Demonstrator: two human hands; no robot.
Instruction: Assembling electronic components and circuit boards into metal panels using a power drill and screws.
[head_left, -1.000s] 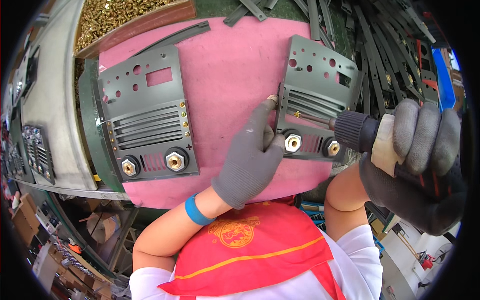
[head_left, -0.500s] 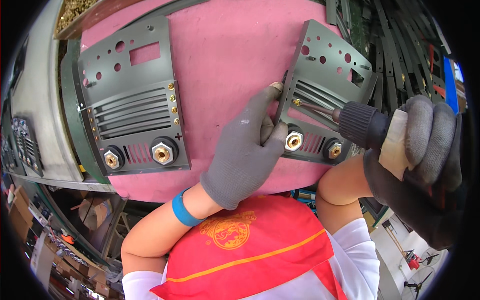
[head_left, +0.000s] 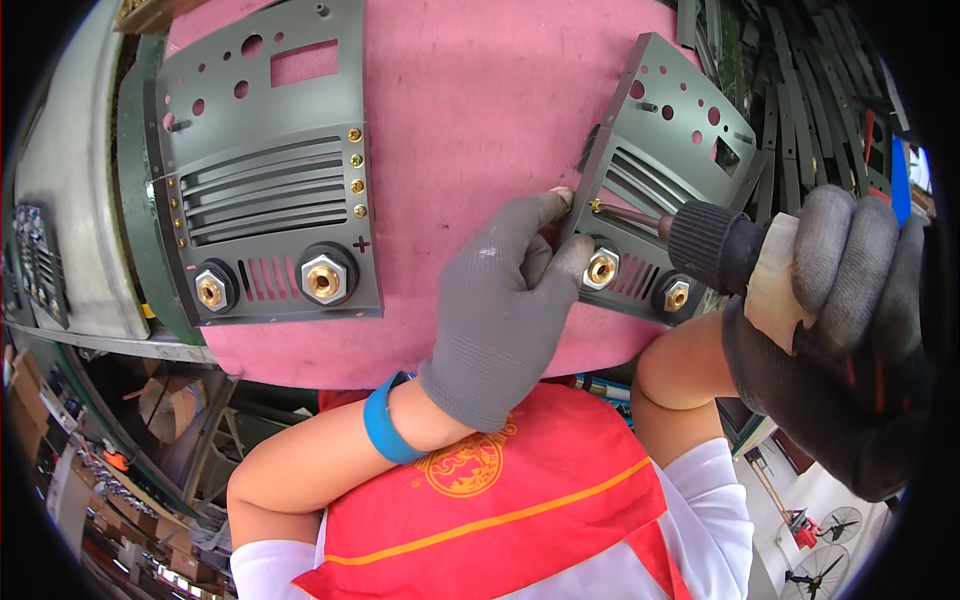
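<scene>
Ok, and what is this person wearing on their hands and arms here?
The left hand wears a plain grey knit glove, with a blue band round the wrist. The right hand wears a darker grey knit glove. Both forearms are bare, with white sleeves further up under a red vest.

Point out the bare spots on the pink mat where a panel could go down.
The widest bare strip of the pink mat runs between the left grey panel and the right grey panel, above the left hand. Crowded: around the right panel, where the right hand drives the screwdriver, and the stacked metal strips beyond.
</scene>
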